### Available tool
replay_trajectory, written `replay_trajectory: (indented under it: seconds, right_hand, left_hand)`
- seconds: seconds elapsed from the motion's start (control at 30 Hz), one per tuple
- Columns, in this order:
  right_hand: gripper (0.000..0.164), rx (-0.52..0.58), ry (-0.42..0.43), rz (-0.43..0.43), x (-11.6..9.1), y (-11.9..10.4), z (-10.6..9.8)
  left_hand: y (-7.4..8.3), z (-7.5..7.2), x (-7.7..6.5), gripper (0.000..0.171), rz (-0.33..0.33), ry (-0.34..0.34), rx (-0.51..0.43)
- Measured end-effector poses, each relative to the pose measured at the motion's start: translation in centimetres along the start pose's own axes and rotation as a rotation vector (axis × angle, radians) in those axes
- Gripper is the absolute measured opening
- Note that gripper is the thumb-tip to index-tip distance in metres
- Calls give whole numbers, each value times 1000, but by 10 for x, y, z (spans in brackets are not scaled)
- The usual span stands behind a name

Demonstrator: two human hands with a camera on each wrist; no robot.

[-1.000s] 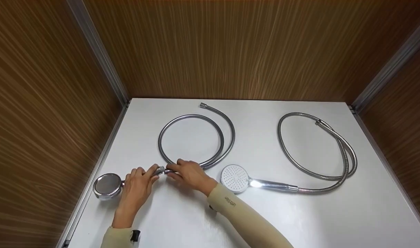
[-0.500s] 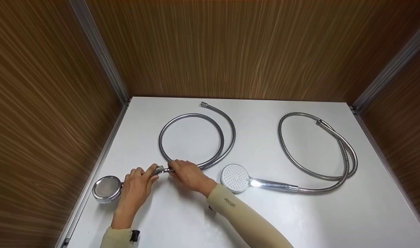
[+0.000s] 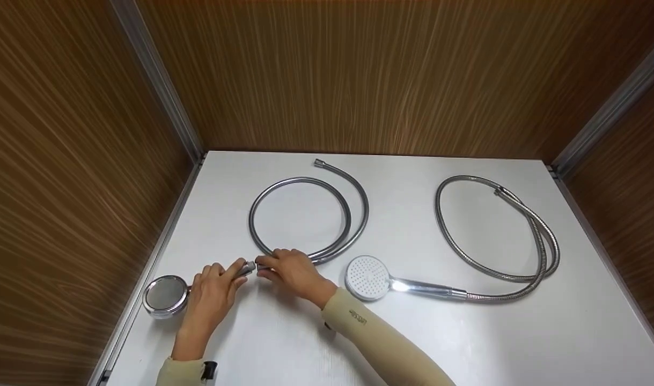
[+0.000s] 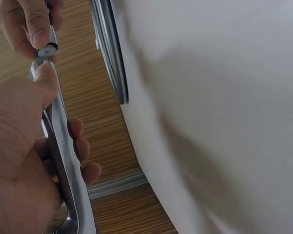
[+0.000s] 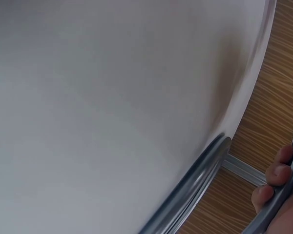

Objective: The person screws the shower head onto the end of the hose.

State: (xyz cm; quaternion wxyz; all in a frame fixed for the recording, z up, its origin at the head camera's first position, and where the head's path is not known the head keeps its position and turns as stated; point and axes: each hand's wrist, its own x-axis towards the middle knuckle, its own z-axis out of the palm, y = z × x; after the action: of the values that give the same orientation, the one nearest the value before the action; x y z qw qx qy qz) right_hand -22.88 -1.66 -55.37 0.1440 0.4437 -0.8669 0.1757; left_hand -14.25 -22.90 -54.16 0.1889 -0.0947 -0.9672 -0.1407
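Note:
My left hand (image 3: 213,292) grips the handle of a chrome shower head (image 3: 166,296), whose round head sticks out to the left. In the left wrist view, the fingers wrap the handle (image 4: 71,156) and the thumb lies along its end. Facing that end, my right hand (image 3: 294,272) pinches the end of a grey shower hose (image 3: 367,206). A pale washer shows inside the hose connector (image 4: 48,50), right at the handle's tip, with a small gap seen from the head. The rest of this hose lies coiled behind the hands, its other connector (image 3: 320,163) at the back.
A second shower head (image 3: 367,277) lies face up right of the right forearm, joined to a metal hose (image 3: 438,206) looped at the right. All rests on a white table (image 3: 402,214), with wood-grain panels (image 3: 327,75) behind and at both sides.
My right hand shifted right, showing more hose by the handle, then came back left over the connector. The left shower head has turned slightly in my left hand.

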Motion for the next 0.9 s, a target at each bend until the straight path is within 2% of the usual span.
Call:
replay_trajectory:
  seconds: [0.27,0.57,0.9]
  right_hand:
    - [33,64,-27,11,1,0,-6]
    - [34,73,-82,6,2,-3,-11]
    - [33,65,-56,-1,2,0,-13]
  left_hand:
    - [2,-3,-3,37,23,-15,18]
    - [0,-3,-6,36,37,-13,26]
    - [1,0,-3,37,26,-31,11]
